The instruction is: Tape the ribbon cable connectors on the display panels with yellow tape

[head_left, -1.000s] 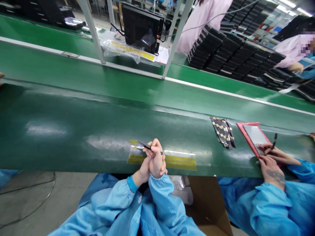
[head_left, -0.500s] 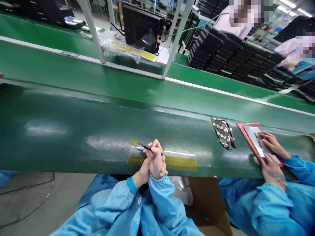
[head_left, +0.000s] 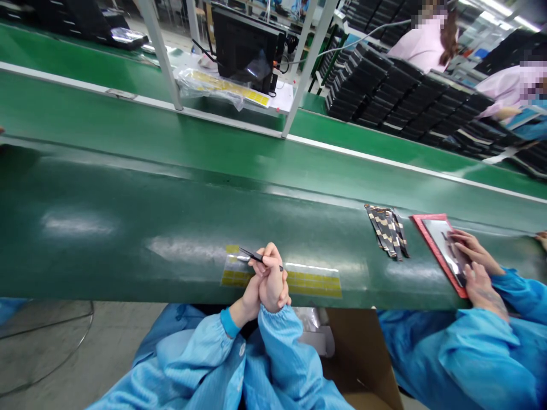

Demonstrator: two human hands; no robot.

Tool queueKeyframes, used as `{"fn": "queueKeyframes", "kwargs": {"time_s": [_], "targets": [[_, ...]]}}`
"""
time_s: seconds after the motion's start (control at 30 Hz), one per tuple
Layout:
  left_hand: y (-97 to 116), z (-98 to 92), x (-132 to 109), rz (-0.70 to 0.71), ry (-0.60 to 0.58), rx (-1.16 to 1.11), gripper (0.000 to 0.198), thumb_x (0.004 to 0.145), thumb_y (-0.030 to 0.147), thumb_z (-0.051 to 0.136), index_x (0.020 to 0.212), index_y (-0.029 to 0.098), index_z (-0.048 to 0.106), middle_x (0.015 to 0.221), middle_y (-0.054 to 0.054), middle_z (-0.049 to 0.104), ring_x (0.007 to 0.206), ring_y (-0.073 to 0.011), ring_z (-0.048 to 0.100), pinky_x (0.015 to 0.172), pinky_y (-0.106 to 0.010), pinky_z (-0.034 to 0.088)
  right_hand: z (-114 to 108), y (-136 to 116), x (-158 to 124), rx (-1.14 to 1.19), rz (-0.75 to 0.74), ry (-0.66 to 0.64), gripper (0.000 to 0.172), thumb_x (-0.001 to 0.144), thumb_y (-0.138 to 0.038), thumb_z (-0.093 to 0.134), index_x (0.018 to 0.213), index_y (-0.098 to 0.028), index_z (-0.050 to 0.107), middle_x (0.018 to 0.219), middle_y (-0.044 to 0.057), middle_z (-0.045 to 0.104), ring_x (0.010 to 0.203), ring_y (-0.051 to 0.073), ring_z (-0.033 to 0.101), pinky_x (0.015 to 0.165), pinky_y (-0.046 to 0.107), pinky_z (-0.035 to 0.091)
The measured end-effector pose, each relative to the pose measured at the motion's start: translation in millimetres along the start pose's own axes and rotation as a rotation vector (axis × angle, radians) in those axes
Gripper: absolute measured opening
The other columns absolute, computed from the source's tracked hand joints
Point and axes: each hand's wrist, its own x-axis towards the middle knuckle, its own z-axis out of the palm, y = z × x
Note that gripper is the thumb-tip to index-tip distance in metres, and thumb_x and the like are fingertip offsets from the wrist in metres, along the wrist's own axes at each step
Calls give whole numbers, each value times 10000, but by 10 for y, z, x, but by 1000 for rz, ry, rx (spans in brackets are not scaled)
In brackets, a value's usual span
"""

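While clasped together over a sheet of yellow labels point(head_left: 314, 283) on a green belt point(head_left: 128, 228), left hand point(head_left: 250, 299) and right hand point(head_left: 272, 282) with fingers point(head_left: 269, 256) closed around black tweezers point(head_left: 252, 255), tips jutting past the knuckles, best kept steady and just clear of the labels.

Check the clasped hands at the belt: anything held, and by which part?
Black tweezers, held at mid-shank among the clasped fingers of the left hand and right hand; the tips stick out free.
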Motion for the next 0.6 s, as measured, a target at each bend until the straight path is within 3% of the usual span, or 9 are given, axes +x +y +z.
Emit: {"fn": "queueKeyframes", "kwargs": {"time_s": [0.2,0.6], "targets": [[-11,-12,2,7,-1,0,433,859,587,546,884,158,594,576,-5,557,462,-148,486,623,-352,487,-16,20,3,-15,-22,-16,26,711,-253,547,698,-264,567,603,-24,659,513,69,445,468,317,243],[-9,-25,8,9,-6,-5,425,866,574,540,886,152,587,572,-10,567,455,-159,500,606,-354,479,-73,118,51,-8,-56,-23,42,736,-234,520,743,-223,480,617,-13,617,495,100,375,478,190,261]]}}
